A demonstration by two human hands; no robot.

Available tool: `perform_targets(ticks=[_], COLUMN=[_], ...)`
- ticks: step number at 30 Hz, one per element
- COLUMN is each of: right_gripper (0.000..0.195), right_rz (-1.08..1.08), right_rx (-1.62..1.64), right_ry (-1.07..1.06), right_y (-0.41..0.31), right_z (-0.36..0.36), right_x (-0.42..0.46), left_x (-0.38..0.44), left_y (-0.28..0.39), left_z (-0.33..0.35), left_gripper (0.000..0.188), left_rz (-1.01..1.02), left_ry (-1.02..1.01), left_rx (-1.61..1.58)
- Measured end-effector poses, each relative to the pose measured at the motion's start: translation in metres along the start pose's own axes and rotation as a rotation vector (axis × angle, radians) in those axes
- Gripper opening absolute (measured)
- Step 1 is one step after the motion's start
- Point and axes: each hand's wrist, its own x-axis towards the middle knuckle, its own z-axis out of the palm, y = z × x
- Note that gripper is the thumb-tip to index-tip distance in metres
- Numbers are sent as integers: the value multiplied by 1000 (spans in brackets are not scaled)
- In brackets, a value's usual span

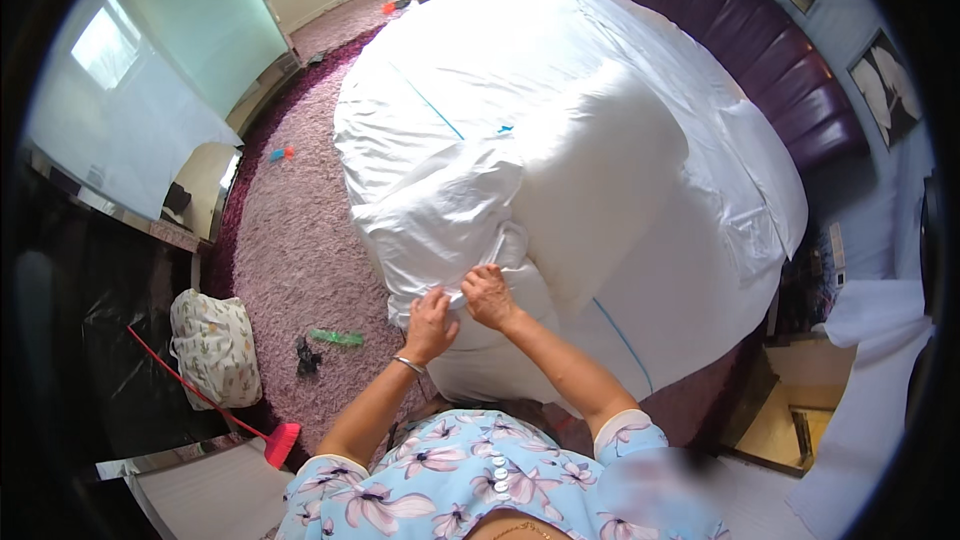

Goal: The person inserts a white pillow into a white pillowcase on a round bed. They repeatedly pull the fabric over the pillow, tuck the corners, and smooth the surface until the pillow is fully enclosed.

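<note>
Both my hands are at the near left part of a round bed, on a bunched white duvet cover (442,221). My left hand (430,326), with a bracelet at the wrist, pinches the cover's folded edge. Just to its right, my right hand (489,298) grips the same edge, knuckles up. The fingertips are partly hidden in the folds. A thick white quilt (600,165) bulges beside the cover, over a white sheet (675,300). Blue strips (427,101) lie on the white cloth at the far side and near the front.
A mauve shaggy rug (300,240) borders the bed, with a green plastic bottle (336,337) and a black scrap (307,357) on it. At left are a patterned bundle (215,349) and a red broom (282,445). A purple padded headboard (750,37) curves behind the bed.
</note>
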Motion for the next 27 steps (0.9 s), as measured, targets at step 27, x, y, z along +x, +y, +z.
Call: perform_targets(ticks=[27], right_gripper=[21], right_rz=[364], right_rx=[281], right_ry=[145], right_y=[20], right_z=[24], right_x=[23], left_x=[42], left_y=[2], left_z=[-3], left_gripper=[25], left_rz=[-176], left_ry=[-40], left_rx=[-263])
